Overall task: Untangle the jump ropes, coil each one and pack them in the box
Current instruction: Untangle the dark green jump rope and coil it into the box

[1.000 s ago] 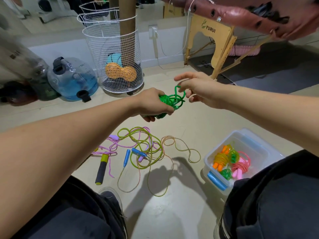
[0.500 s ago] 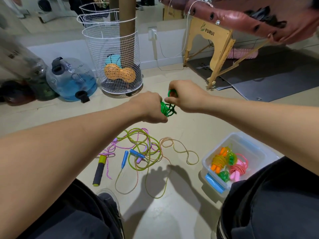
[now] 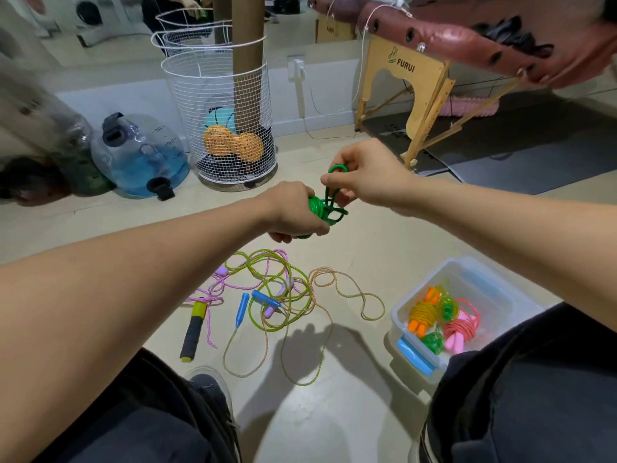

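Both of the person's arms reach forward above the pale floor (image 3: pixel 350 412). The left hand (image 3: pixel 293 212) has its fingers curled tight around a bright green plastic jump rope (image 3: pixel 320 207), wound into a small bundle that shows at the thumb side of the fist. The right hand (image 3: pixel 364 177), just beside it and slightly higher, pinches a loop of the same green rope between thumb and fingertips; the loop stands up above the bundle, and a few strands run from it down to the coil.

Below the hands, on the floor, lies a loose tangle of ropes (image 3: pixel 277 292): a translucent yellow-green cord, a pink braided cord and a thin speckled orange-green cord, crossing one another. Among them lie two blue handles (image 3: pixel 241 309), lilac handles, and a black foam handle with a yellow-green cap (image 3: pixel 193 332) at the left edge.

To the right, near the person's right knee, stands a clear plastic box with a blue latch (image 3: pixel 417 357). Inside it lie coiled ropes (image 3: pixel 444 320): an orange-yellow one, green ones and a pink one, touching each other.

Farther back stand a white wire basket (image 3: pixel 227 118) holding balls and a blue-tinted water jug (image 3: pixel 140 155).
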